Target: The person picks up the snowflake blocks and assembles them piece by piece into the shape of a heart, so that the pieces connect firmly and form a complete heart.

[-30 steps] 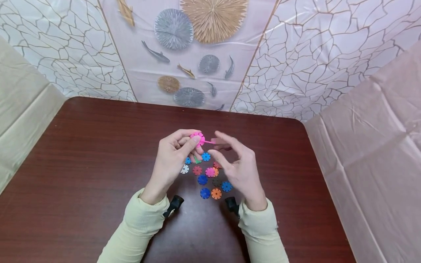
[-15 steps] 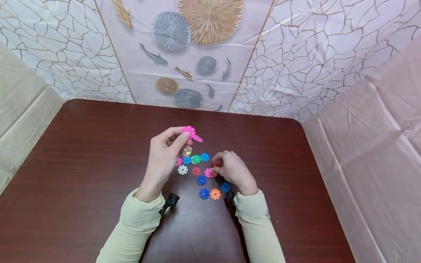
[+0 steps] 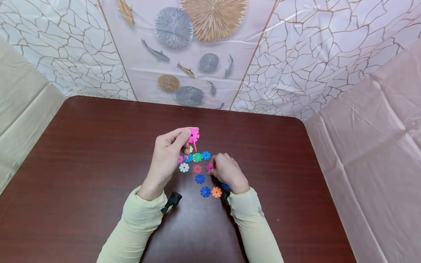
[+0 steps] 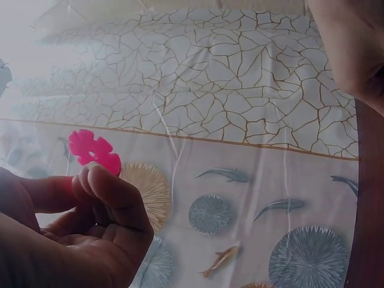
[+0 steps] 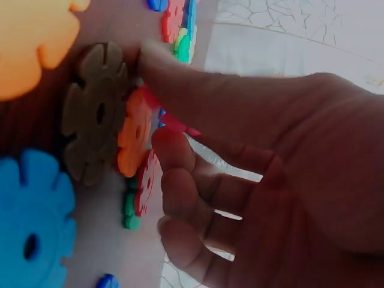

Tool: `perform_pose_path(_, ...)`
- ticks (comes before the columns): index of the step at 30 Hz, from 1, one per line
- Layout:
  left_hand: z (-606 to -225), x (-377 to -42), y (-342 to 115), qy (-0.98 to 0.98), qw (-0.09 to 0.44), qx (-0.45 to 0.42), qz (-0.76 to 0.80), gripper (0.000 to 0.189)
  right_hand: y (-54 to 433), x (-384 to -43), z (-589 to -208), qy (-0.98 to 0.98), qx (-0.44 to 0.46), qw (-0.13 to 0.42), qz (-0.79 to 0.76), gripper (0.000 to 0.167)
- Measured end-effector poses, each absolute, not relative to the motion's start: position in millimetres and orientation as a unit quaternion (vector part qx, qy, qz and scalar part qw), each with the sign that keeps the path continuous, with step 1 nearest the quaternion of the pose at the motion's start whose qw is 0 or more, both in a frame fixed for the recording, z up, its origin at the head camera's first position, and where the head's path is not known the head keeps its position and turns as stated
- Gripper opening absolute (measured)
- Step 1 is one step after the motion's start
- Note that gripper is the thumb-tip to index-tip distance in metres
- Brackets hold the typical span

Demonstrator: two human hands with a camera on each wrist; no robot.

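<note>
Raised over the table, my left hand pinches a bright pink notched disc between thumb and fingers. A second pink disc, seen nearly edge-on, hangs joined to it. The left wrist view also shows pink notched plastic above the fingertips. Low among the loose discs, my right hand pinches another pink disc. From the right wrist, this pink disc is partly hidden behind the thumb and index finger, with an orange disc and a brown disc beside it.
Several notched discs lie on the dark wooden table, among them a green, a white, a red, a dark blue and an orange disc. A patterned sheet stands behind the table.
My right hand has left the joined pink discs, moved down to the loose ones and taken a pink disc. The left hand still holds the joined pair, now turned so the second disc points down.
</note>
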State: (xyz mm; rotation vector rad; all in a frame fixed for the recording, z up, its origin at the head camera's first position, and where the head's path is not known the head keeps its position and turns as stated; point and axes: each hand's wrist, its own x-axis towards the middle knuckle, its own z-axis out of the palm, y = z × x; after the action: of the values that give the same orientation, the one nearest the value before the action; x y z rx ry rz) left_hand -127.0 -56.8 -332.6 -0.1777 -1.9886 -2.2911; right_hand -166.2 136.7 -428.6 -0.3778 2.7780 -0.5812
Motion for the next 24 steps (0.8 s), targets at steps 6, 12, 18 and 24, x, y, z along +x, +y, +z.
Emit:
perform_pose_path(6,-332,-127,-57,-0.655,0.049,-0.052,-0.752,0.022,145,-163,-407,0.919,-0.145,0.044,-0.364,0.008)
perform_pose_path(12,-332,-126,-57,-0.668,0.042,-0.055,-0.741,0.022,143,-149,-375,0.827,-0.221,-0.141,-0.497,0.017)
perform_pose_path(18,-333,-126,-56,-0.682,0.036,-0.057,-0.728,0.020,130,-134,-355,0.762,-0.272,-0.291,-0.510,0.034)
perform_pose_path(24,-333,-126,-56,-0.690,0.029,-0.056,-0.721,0.020,120,-122,-332,0.732,-0.297,-0.309,-0.529,0.025)
